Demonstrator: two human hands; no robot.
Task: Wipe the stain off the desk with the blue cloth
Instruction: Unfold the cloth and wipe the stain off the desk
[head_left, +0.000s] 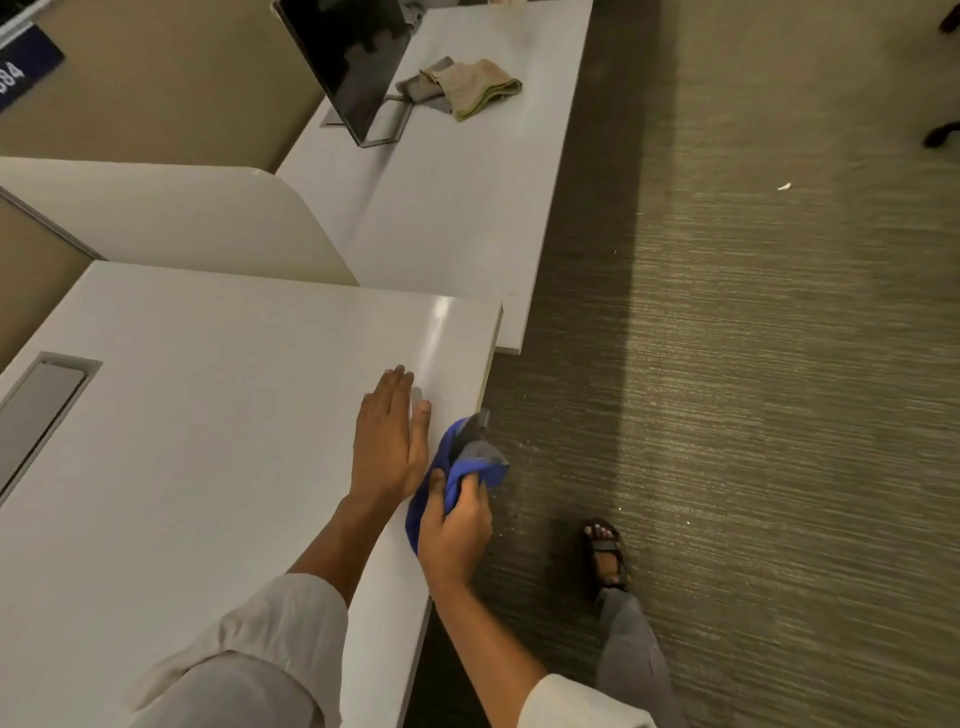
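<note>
The white desk (218, 415) fills the lower left of the head view. My left hand (389, 436) lies flat on it, palm down, fingers together, close to the right edge. My right hand (454, 530) grips the bunched blue cloth (457, 462) right at that edge, partly over the floor. A grey patch shows on the top of the cloth. I see no clear stain on the desk surface.
A second white desk (467, 197) stands beyond, with a dark monitor (348, 62) and folded beige and grey cloths (467, 85). A cable slot (41, 410) is cut in the near desk at left. Carpet (753, 415) and my sandalled foot (605, 553) lie right.
</note>
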